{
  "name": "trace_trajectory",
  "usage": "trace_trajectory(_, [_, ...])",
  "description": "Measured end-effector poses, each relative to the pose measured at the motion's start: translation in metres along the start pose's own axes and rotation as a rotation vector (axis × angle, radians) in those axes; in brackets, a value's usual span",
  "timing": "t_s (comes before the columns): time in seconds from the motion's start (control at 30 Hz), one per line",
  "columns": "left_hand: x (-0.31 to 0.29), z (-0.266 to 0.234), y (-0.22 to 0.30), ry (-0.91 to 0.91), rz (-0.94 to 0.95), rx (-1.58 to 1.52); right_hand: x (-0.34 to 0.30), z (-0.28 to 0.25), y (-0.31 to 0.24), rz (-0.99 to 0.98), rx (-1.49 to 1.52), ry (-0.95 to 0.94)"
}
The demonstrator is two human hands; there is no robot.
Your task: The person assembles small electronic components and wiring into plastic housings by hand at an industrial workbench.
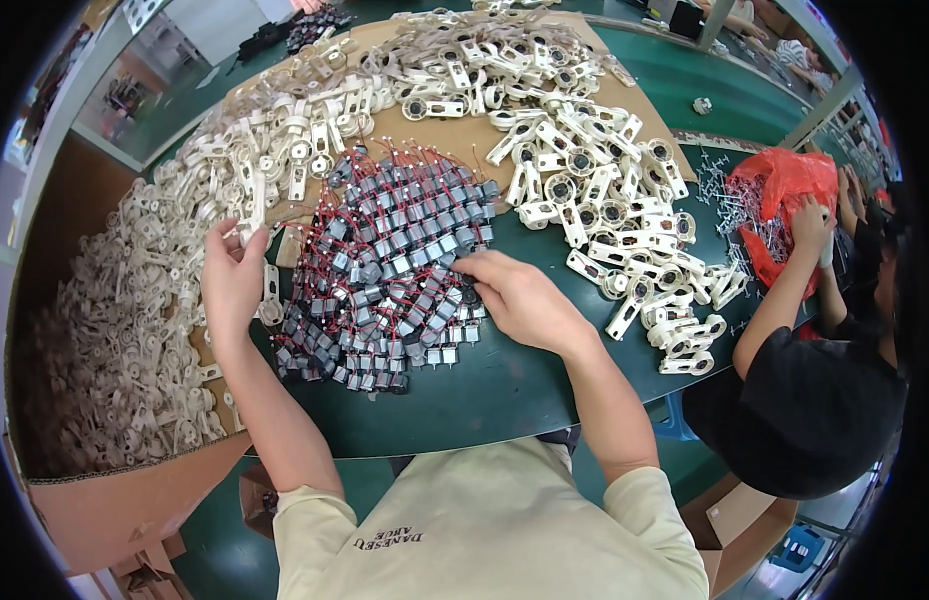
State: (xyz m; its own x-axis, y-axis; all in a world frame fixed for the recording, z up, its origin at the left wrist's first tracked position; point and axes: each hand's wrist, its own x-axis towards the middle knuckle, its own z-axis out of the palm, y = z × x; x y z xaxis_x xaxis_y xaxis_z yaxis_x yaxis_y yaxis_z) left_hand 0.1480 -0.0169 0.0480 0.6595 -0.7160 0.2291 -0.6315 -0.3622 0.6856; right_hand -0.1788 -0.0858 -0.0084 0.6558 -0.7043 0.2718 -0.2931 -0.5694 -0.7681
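Small dark lettering (389, 538) stands in 2 slanting lines on the left chest of the pale yellow shirt (494, 505).

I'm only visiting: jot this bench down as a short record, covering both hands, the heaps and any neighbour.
Left hand: pinching a white plastic part
Right hand: fingertips at the small motors; whether gripping one is unclear
Motor details: grey, red wires, heaped on green table
Right heap: white plastic assemblies
Far left: cardboard box of white pieces
Neighbour: co-worker's hand at red plastic bag
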Motion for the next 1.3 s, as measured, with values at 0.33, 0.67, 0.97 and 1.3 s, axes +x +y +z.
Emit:
trace_trajectory(0.33, [-0.083,0.056,0.037,-0.380,-0.040,-1.138,0.010,-0.003,-0.002,0.223,0.132,-0.120])
trace_trajectory(0.67, [-0.089,0.055,0.039,-0.697,-0.184,-1.537,-0.008,0.007,-0.029,0.113,0.947,-0.144])
trace_trajectory(0.97, [-0.093,0.059,0.039,-0.784,-0.088,-1.448,-0.006,0.010,-0.031,0.099,0.841,-0.226])
trace_trajectory(1.3, [-0.102,0.068,0.042,-0.702,0.042,-1.201,-0.002,0.004,-0.038,0.337,1.041,-0.142])
